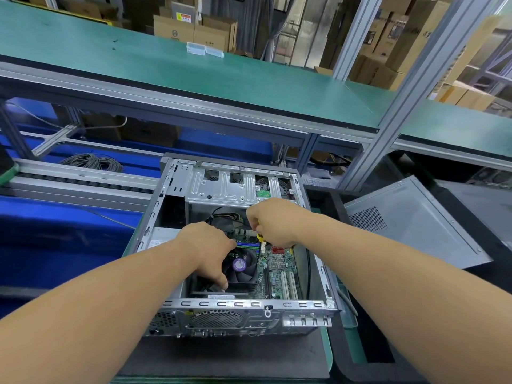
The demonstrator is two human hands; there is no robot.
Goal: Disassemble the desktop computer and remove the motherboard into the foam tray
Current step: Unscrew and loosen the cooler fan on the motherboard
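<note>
An open desktop case [194, 303] lies on its side on a dark mat, its green motherboard [279, 270] still inside. A black CPU fan [242, 266] with a purple sticker sits on the board. My left hand [206, 248] reaches into the case and rests on the fan's left side, thumb down by the cooler's edge. My right hand [273, 220] grips a yellow-handled screwdriver [260, 236], held upright over the board's far end. The screwdriver tip is hidden.
The removed side panel [410, 220] leans in a black foam tray [346, 364] to the right. A drive cage [221, 187] fills the case's far end. A conveyor rail [77, 178] runs at left, and a green shelf [194, 67] overhangs behind.
</note>
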